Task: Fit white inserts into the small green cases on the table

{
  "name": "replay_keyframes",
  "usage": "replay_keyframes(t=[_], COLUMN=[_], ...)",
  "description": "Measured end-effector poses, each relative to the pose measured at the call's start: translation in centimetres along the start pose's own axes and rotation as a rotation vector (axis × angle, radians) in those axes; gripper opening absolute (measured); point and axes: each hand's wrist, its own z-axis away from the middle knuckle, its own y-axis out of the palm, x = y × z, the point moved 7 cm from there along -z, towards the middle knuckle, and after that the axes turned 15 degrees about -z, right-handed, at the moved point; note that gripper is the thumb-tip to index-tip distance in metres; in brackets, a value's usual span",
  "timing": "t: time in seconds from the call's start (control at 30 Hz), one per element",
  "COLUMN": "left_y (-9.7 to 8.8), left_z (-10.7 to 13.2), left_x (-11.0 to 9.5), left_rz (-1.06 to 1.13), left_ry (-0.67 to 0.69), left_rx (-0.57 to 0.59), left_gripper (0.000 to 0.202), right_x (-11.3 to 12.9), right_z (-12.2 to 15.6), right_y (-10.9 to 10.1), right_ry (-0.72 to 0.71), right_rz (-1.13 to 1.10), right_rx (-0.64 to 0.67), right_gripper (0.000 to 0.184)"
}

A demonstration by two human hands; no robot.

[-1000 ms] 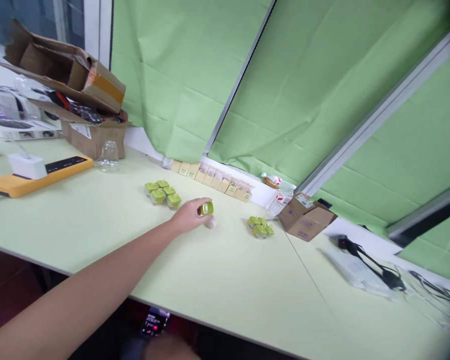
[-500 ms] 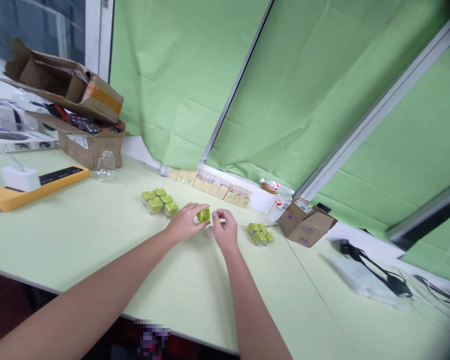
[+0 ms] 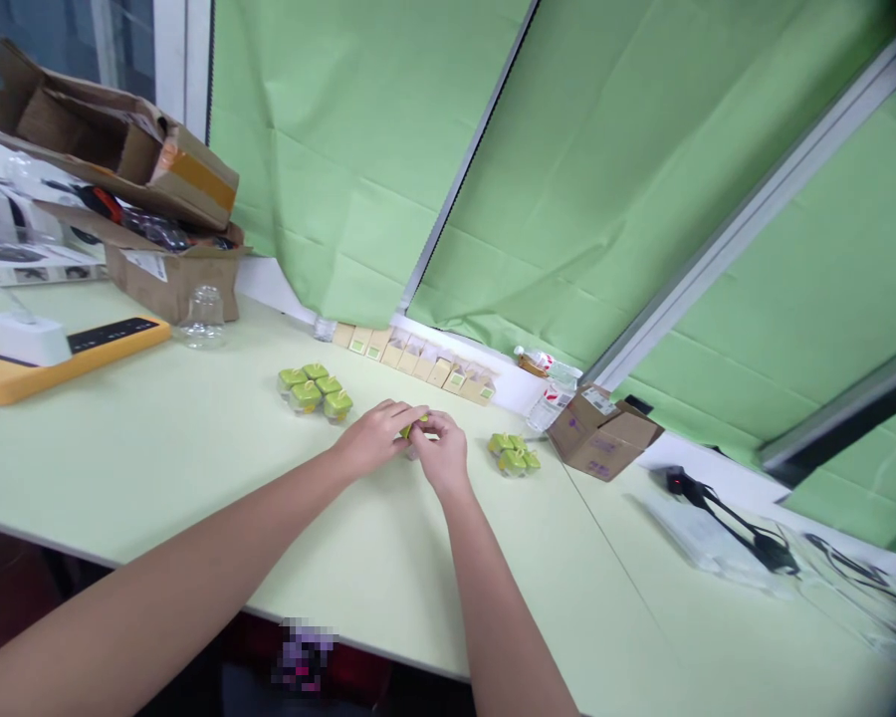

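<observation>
Over the middle of the table, my left hand (image 3: 375,436) is closed on a small green lid (image 3: 415,424), mostly covered by the fingers. My right hand (image 3: 445,453) meets it from the other side, thumb and fingers pinching at the lid. A pale, see-through bit of a small container (image 3: 411,452) shows just under the lid, between the hands. To the left of my hands stands a cluster of small clear containers with green lids (image 3: 315,389). A smaller cluster of the same green-lidded containers (image 3: 514,455) is to the right.
Small tan boxes (image 3: 418,358) line the back edge. Clear bottles (image 3: 551,403) and a cardboard box (image 3: 603,433) stand at the right, near black cables (image 3: 739,523). Leftward are a yellow power strip (image 3: 82,358), a clear plastic jar (image 3: 203,317) and stacked open cartons (image 3: 171,274).
The green lid has tipped over from facing me to lying flatter. My right hand has closed in from beside it and now touches it. The view has shifted slightly.
</observation>
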Motion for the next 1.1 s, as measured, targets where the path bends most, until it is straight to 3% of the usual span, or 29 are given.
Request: replay_keyframes(t=[0.27, 0.6, 0.8, 1.1], left_y=[-0.1, -0.1, -0.2, -0.2], left_z=[0.2, 0.1, 0.2, -0.2], left_x=[0.1, 0.5, -0.2, -0.1], left_rz=[0.082, 0.173, 0.094, 0.115], left_ry=[-0.076, -0.140, -0.082, -0.110], left_rx=[0.018, -0.045, -0.035, -0.007], left_gripper=[0.053, 0.048, 0.049, 0.049], right_x=[-0.2, 0.4, -0.3, 0.8], right_z=[0.1, 0.4, 0.3, 0.2], right_y=[0.2, 0.2, 0.2, 0.0], right_ry=[0.043, -0.018, 0.067, -0.039], right_rz=[-0.079, -0.039, -0.108, -0.084], right_rx=[-0.002, -0.043, -0.070, -0.055], right_gripper=[0.008, 0.012, 0.009, 0.008])
